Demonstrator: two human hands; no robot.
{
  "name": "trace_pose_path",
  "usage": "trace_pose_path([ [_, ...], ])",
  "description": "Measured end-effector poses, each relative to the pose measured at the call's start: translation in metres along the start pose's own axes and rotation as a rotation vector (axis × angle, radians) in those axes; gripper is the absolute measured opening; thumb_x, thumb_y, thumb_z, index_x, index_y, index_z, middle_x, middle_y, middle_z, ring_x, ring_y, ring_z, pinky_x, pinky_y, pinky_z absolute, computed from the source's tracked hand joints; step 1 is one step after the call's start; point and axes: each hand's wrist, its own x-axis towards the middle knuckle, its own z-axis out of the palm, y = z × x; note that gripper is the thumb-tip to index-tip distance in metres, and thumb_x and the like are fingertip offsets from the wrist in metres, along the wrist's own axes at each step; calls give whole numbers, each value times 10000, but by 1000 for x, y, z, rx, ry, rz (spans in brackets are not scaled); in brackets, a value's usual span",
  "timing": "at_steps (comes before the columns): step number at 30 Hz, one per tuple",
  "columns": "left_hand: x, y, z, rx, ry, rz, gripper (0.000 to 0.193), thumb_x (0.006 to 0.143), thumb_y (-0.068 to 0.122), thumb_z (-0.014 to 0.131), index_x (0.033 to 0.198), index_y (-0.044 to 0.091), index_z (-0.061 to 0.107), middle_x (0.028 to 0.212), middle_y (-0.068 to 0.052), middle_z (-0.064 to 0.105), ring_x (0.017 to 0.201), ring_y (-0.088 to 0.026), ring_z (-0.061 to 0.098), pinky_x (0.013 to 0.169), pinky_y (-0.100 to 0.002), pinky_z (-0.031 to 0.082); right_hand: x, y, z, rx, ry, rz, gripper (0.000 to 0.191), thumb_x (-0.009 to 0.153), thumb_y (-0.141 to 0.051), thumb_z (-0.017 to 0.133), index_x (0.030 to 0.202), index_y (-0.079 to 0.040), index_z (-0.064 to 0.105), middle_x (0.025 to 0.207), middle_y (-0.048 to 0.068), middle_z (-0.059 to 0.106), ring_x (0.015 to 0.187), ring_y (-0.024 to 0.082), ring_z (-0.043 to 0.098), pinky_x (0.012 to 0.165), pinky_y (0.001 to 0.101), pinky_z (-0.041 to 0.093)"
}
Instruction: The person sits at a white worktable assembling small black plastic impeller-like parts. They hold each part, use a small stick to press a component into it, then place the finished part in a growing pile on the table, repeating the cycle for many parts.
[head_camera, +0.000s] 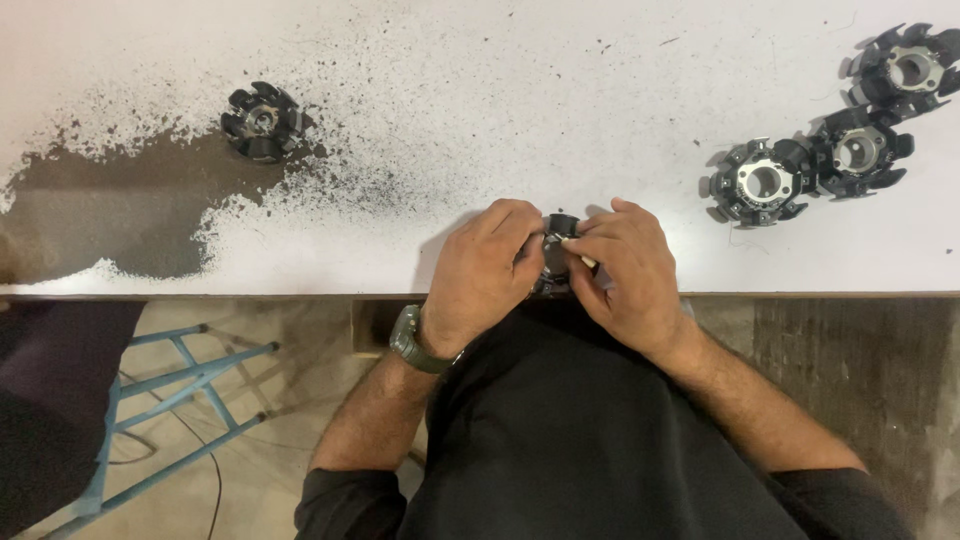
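Both of my hands close around a small black round part with radial fins (556, 250) at the near edge of the white table (600, 90). My left hand (480, 275), with a green watch at the wrist, grips its left side. My right hand (625, 275) holds its right side, and a small pale piece shows at the fingertips. Most of the part is hidden by my fingers.
Three similar black finned parts lie at the back right (762, 182), (858, 150), (908, 68), and one at the back left (262, 121). A dark worn patch with speckles (120, 215) covers the table's left side. A blue metal frame (170, 400) stands on the floor below.
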Motion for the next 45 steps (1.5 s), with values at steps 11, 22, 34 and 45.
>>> trace_pose_path([
  [11,-7,-6,8,127,26,129,209,806,25,702,994,42,613,1103,-75,656,886,-277,671,758,-399,553,-1,-1,0,4,3,-31,326,838,35,813,1084,-64,624,1034,94,673,1053,282,684,1056,519,532],
  [22,-15,-3,29,101,154,140,203,798,-14,671,983,38,603,1070,-90,630,940,-291,665,807,-409,559,-5,0,7,-88,-8,-23,336,832,66,825,1080,-59,636,1043,107,668,1031,312,668,1028,472,567],
  [34,26,-96,-81,520,146,-114,1075,881,546,866,1566,-22,264,1572,-306,365,1486,-419,351,1234,-562,291,-42,79,-70,-356,17,174,180,1066,-10,775,1110,-52,606,1108,100,652,1018,322,586,1146,475,424],
  [45,89,-96,-31,386,-302,-159,1085,820,283,792,1690,124,163,1674,-194,357,1586,-360,319,1304,-541,268,-59,96,-94,-355,171,217,188,1150,28,714,1209,-67,562,1173,79,652,1107,252,618,1272,467,363],
])
